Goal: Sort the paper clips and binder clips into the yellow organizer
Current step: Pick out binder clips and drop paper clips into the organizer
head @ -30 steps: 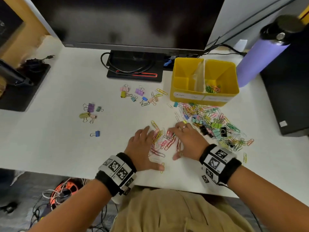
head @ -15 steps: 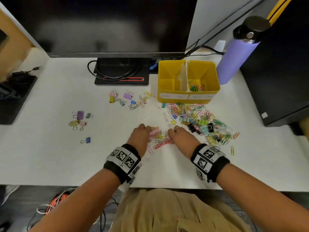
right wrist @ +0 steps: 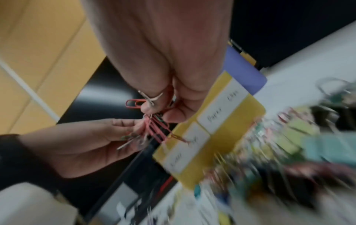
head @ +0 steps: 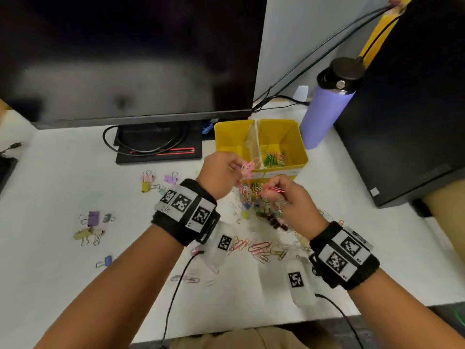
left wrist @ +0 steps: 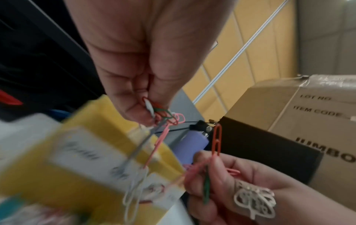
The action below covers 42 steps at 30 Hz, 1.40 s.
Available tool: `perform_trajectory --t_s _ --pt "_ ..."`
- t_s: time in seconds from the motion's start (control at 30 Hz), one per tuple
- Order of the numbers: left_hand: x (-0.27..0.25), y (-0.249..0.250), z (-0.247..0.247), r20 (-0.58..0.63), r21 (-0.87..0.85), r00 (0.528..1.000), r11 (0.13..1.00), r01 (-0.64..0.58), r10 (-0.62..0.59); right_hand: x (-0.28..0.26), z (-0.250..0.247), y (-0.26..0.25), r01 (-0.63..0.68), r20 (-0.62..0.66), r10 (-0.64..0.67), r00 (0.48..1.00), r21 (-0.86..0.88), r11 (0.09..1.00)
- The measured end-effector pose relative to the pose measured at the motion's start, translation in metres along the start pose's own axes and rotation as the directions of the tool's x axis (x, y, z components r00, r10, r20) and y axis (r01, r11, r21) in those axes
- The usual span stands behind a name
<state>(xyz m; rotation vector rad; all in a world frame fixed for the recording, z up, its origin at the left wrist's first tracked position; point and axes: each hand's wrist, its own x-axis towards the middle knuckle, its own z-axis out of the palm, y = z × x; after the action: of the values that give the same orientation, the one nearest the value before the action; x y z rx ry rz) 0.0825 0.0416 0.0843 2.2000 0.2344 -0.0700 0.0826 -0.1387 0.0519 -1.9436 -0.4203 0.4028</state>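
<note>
The yellow organizer (head: 297, 137) stands behind the monitor's right edge, with two compartments; several paper clips (head: 274, 157) lie in the right one. My left hand (head: 221, 172) is raised in front of the organizer and pinches a bunch of pink, red and white paper clips (left wrist: 163, 117). My right hand (head: 289, 200) is raised just right of it and pinches red and green paper clips (left wrist: 215, 141). A mixed pile of paper clips and binder clips (head: 261, 210) lies on the white desk below both hands, partly hidden by them.
Loose binder clips (head: 151, 182) lie left of the organizer, with more binder clips (head: 90, 227) at far left. Paper clips (head: 259, 248) lie scattered between my wrists. A purple bottle (head: 324, 112) stands right of the organizer, a dark box (head: 402, 122) beyond it. The monitor (head: 125, 59) fills the back.
Both hands have risen off the desk with paper clips pinched in them and moved towards the organizer. The head view has tilted and come closer.
</note>
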Motion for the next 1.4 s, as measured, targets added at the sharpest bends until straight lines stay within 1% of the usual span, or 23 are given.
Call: perform_trajectory --t_s 0.07,0.13,0.23,0.3,0.37,0.43,0.5,0.57,0.63,0.7,0.73,0.77,0.8,0.83,0.9,0.93,1.03,1.1,1.2,1.23,1.3,1.33,1.4 --pt "0.032 0.029 0.011 -0.031 -0.040 0.998 0.998 -0.050 0.049 0.018 -0.020 -0.019 0.025 -0.133 -0.012 0.991 0.096 0.995" --pt "0.060 0.051 0.023 -0.038 -0.114 0.998 0.992 -0.050 0.046 0.041 -0.039 -0.029 0.010 -0.258 0.040 0.965 0.188 0.982" --pt "0.094 0.069 0.036 -0.021 -0.121 0.999 0.992 0.022 -0.025 0.079 -0.063 -0.029 -0.114 -0.359 0.159 0.920 0.143 0.983" --pt "0.106 0.072 0.039 0.084 0.014 0.995 0.998 0.057 -0.058 0.094 -0.072 -0.024 -0.234 -0.312 0.240 0.919 0.059 0.970" --pt "0.106 0.072 0.036 0.195 0.135 0.978 0.990 0.047 -0.072 0.097 -0.076 -0.023 -0.319 -0.172 0.289 0.942 -0.193 0.928" --pt "0.097 0.069 0.025 0.231 0.153 0.973 0.987 -0.045 0.008 0.092 -0.075 -0.024 -0.273 -0.084 0.261 0.962 -0.384 0.882" --pt "0.078 0.060 0.005 0.170 0.097 0.978 0.985 -0.142 0.124 0.083 -0.069 -0.027 -0.188 -0.070 0.175 0.982 -0.407 0.894" --pt "0.055 0.037 -0.019 -0.004 0.067 0.986 0.984 -0.165 0.165 0.070 -0.056 -0.032 -0.091 -0.064 0.072 0.995 -0.381 0.920" --pt "0.033 0.002 -0.046 -0.206 0.171 0.968 0.979 -0.108 0.143 0.056 -0.041 -0.039 0.056 -0.007 -0.063 0.998 -0.371 0.927" --pt "0.019 -0.039 -0.065 -0.316 0.283 0.944 0.959 -0.004 0.098 0.044 -0.021 -0.047 0.182 0.092 -0.160 0.983 -0.347 0.920" --pt "0.016 -0.059 -0.070 -0.307 0.330 0.949 0.943 0.041 0.066 0.040 -0.010 -0.050 0.222 0.149 -0.182 0.972 -0.323 0.920" --pt "0.013 -0.077 -0.074 -0.247 0.382 0.969 0.921 0.075 0.024 0.038 0.002 -0.051 0.242 0.207 -0.184 0.961 -0.310 0.919" --pt "0.010 -0.094 -0.074 -0.146 0.456 0.989 0.884 0.102 -0.038 0.039 0.015 -0.050 0.261 0.266 -0.180 0.947 -0.309 0.914" --pt "0.006 -0.107 -0.074 -0.039 0.548 0.993 0.828 0.117 -0.114 0.040 0.029 -0.049 0.277 0.332 -0.163 0.929 -0.334 0.901" --pt "0.001 -0.129 -0.073 0.084 0.703 0.975 0.705 0.090 -0.208 0.046 0.056 -0.044 0.287 0.449 -0.067 0.891 -0.443 0.849" --pt "-0.002 -0.136 -0.073 0.103 0.727 0.970 0.683 0.078 -0.221 0.050 0.069 -0.042 0.278 0.471 -0.013 0.882 -0.499 0.821" --pt "-0.010 -0.147 -0.072 0.110 0.720 0.967 0.689 0.083 -0.232 0.067 0.100 -0.045 0.249 0.428 0.039 0.903 -0.594 0.765" --pt "-0.016 -0.148 -0.070 0.095 0.749 0.968 0.657 0.084 -0.231 0.078 0.115 -0.050 0.237 0.384 0.045 0.922 -0.653 0.720" --pt "-0.020 -0.143 -0.065 0.024 0.749 0.992 0.660 0.065 -0.124 0.092 0.128 -0.055 0.237 0.351 0.051 0.935 -0.723 0.649" --pt "-0.021 -0.140 -0.063 0.040 0.739 0.996 0.674 0.027 -0.084 0.095 0.131 -0.055 0.230 0.347 0.063 0.936 -0.737 0.636" --pt "-0.024 -0.138 -0.057 0.140 0.738 0.990 0.669 -0.086 -0.027 0.098 0.135 -0.051 0.223 0.347 0.088 0.934 -0.756 0.615" --pt "-0.025 -0.137 -0.055 0.181 0.757 0.983 0.643 -0.114 -0.039 0.097 0.136 -0.048 0.227 0.354 0.097 0.930 -0.763 0.605" --pt "-0.029 -0.140 -0.057 0.177 0.805 0.976 0.589 -0.070 -0.126 0.093 0.135 -0.042 0.238 0.376 0.114 0.919 -0.763 0.601"
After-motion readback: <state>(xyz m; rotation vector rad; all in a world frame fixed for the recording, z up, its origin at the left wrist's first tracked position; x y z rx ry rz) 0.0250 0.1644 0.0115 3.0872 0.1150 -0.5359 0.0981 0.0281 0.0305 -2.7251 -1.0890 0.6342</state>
